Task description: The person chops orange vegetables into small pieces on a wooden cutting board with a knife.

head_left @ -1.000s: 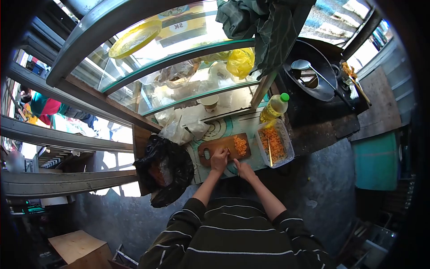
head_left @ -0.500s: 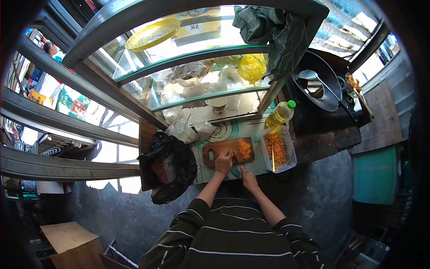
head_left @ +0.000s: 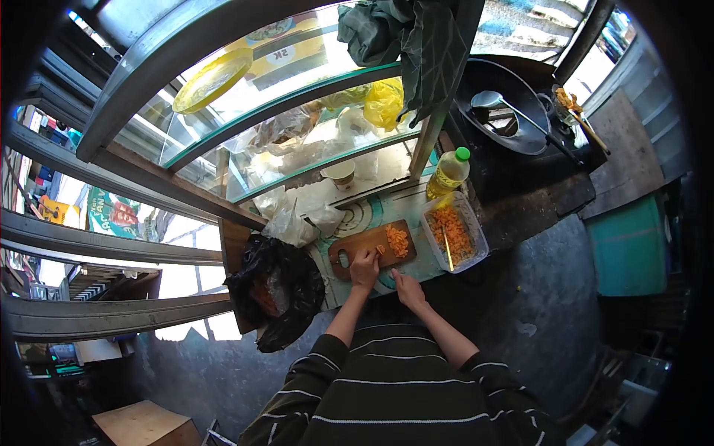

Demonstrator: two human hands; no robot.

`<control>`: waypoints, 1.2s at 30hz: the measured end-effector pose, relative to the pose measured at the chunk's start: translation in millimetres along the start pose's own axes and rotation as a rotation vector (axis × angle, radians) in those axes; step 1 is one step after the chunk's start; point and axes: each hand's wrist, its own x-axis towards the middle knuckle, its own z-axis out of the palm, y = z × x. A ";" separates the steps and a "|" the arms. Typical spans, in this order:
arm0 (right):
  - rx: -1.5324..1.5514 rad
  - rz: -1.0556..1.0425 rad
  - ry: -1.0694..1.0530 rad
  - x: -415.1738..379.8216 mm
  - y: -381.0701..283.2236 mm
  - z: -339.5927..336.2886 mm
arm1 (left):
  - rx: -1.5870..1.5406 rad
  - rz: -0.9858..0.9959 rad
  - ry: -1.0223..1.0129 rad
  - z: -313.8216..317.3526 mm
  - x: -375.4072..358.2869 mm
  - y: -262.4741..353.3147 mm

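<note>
My left hand rests on the wooden cutting board, fingers curled and pressed together at a small orange piece that looks like carrot. A heap of chopped carrot lies at the board's right end. Just off the board's near edge, my right hand is closed with the thumb side up; whatever it grips is too dark and small to make out. To the right stands a clear plastic tub of shredded orange carrot, with a yellow-handled utensil leaning in it.
Behind the tub is a green-capped bottle of yellow liquid. A black plastic bag sits left of the board, beside clear plastic bags. A wok with a ladle is at the right. A glass display case rises behind.
The view has shifted and turned a little. My left hand has drawn slightly back from the orange piece, which now shows more. The right hand has tilted upward near the board's edge.
</note>
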 end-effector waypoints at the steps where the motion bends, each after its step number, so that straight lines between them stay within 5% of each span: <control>1: 0.004 0.004 0.002 -1.5 -3.1 -0.5 | -0.012 -0.001 0.006 0.3 0.1 -0.7; 13: -0.163 0.040 -0.093 32.3 -10.1 5.2 | -0.037 -0.061 -0.007 1.2 -1.1 0.3; 19: -0.097 -0.004 0.070 26.8 22.2 18.8 | -0.051 -0.065 0.051 3.4 -1.1 -1.1; 22: 0.085 0.034 -0.046 26.3 24.2 12.2 | -0.034 -0.051 0.027 0.5 0.2 -1.3; 24: 0.391 0.354 -0.283 26.9 17.7 7.0 | -0.044 -0.049 0.045 0.7 0.2 0.5; 25: 0.394 0.355 -0.283 26.9 17.9 10.9 | -0.058 -0.050 0.062 0.9 0.0 1.4; 27: 0.150 0.070 -0.050 25.0 13.4 14.3 | -0.050 -0.038 0.063 1.8 0.1 -0.3; 30: 0.039 -0.057 0.042 17.0 7.0 11.3 | -0.064 -0.041 0.052 4.1 -0.3 -6.7; 36: -0.080 0.030 -0.062 6.6 -2.8 -3.6 | -0.068 -0.055 0.000 1.9 -2.9 -11.6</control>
